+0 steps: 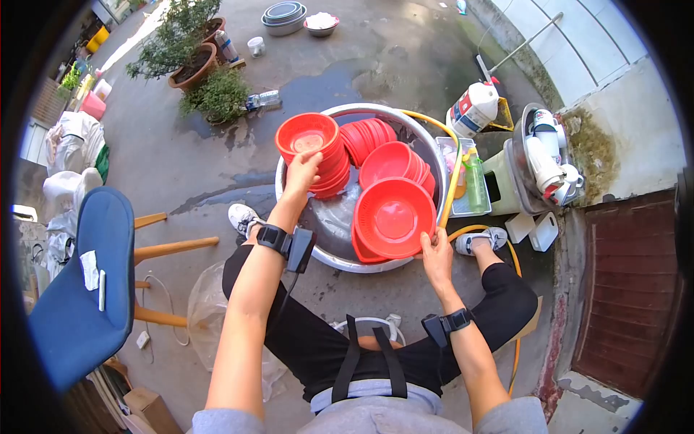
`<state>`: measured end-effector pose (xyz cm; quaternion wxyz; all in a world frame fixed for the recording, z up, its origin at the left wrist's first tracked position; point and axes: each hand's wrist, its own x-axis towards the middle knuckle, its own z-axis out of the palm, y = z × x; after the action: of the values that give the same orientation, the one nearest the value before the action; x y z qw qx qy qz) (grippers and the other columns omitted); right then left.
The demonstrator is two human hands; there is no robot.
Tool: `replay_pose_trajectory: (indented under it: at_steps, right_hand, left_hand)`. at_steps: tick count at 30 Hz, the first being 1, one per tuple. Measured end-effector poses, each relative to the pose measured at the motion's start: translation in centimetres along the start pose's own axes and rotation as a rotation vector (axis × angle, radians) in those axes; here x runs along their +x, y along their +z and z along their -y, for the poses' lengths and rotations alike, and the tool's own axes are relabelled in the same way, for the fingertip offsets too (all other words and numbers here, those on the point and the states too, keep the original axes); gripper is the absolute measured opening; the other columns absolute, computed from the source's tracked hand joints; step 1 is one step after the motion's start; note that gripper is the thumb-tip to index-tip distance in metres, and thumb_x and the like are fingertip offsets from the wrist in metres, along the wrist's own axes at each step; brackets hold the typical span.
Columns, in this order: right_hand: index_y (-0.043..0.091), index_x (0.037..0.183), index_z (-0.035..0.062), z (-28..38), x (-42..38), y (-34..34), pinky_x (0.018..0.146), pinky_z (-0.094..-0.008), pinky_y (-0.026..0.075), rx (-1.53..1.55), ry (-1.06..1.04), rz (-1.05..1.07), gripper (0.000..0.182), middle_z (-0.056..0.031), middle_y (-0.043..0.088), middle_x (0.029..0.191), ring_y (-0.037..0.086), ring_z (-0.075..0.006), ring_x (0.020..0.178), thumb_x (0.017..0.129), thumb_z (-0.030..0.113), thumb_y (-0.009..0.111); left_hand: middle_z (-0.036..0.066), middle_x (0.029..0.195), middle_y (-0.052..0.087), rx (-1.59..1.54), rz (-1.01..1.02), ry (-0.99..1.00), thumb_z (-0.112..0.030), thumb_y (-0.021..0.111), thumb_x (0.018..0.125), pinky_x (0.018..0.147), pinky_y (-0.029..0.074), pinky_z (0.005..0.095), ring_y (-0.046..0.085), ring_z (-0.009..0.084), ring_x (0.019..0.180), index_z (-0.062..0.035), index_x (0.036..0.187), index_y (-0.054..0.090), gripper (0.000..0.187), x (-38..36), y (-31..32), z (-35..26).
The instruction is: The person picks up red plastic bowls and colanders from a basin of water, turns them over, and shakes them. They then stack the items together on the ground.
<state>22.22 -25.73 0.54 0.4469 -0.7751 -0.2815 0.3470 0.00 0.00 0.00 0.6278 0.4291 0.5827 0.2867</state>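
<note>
A wide metal tub (329,249) in front of me holds several red plastic bowls. My left hand (303,170) is closed at the near rim of the top bowl of a tall stack of red bowls (309,134) on the tub's left side. With thumb and fingers, my right hand (436,253) pinches the lower right rim of a round red bowl (395,217), tilted so that its inside faces me. Another red piece shows partly beneath it. Behind lie nested red bowls (387,165) and a row of red bowls (366,139) on their sides.
A yellow hose (452,188) runs along the tub's right side. Beyond it stand a clear bin with a green bottle (476,184) and a white jug (473,108). A blue chair (94,289) is at left; potted plants (191,69) stand farther back.
</note>
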Motion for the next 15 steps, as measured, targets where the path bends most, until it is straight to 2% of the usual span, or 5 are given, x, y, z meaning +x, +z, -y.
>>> replay_pose_trajectory:
  at_steps: [4,5,7,10,15]
  right_hand:
    - [0.055,0.105,-0.0008,2.7,-0.5,1.4,0.055,-0.0279,0.053,0.093,-0.135,-0.036,0.021,-0.0067,0.058,0.081,0.06,-0.0117,0.069,0.092,0.015,0.06]
    - [0.054,0.105,-0.001,3.8,-1.1,1.3,0.056,-0.0264,0.051,0.125,-0.142,-0.048,0.021,-0.0065,0.058,0.081,0.058,-0.0107,0.068,0.093,0.015,0.059]
    - [0.053,0.109,-0.0014,4.7,-1.7,2.0,0.057,-0.0243,0.048,0.029,-0.231,-0.076,0.022,-0.0065,0.058,0.082,0.056,-0.0092,0.067,0.093,0.012,0.059]
    - [0.048,0.118,-0.0008,7.0,-3.3,2.4,0.058,-0.024,0.048,0.084,-0.357,-0.107,0.03,-0.0073,0.059,0.082,0.056,-0.0083,0.066,0.092,0.01,0.059]
    - [0.045,0.122,0.0001,10.1,-5.7,3.1,0.058,-0.0241,0.047,0.024,-0.362,-0.119,0.034,-0.0071,0.06,0.081,0.057,-0.0089,0.065,0.092,0.01,0.059]
  left_hand:
    - [0.002,0.108,0.064,0.217,0.292,0.143,-0.042,0.065,0.089,0.079,0.049,0.0281,0.059,0.0129,0.099,-0.0093,0.117,0.06,0.043,-6.5,2.3,-1.5]
    - [0.007,0.096,0.067,0.219,0.264,0.254,-0.037,0.071,0.085,0.07,0.049,0.0272,0.062,0.0121,0.08,-0.002,0.11,0.062,0.044,-7.1,2.8,-0.6]
    - [0.008,0.091,0.064,0.391,0.156,0.45,-0.033,0.075,0.081,0.07,0.051,0.029,0.062,0.0147,0.078,-0.0027,0.109,0.061,0.044,-8.8,2.2,-1.0]
    - [0.009,0.088,0.062,0.407,0.088,0.542,-0.029,0.078,0.077,0.069,0.051,0.0304,0.062,0.017,0.075,-0.0038,0.107,0.06,0.043,-9.4,1.3,-0.9]
    - [0.009,0.087,0.062,0.475,0.044,0.501,-0.025,0.078,0.076,0.069,0.051,0.032,0.06,0.0186,0.071,-0.0035,0.103,0.06,0.039,-9.7,0.7,-0.3]
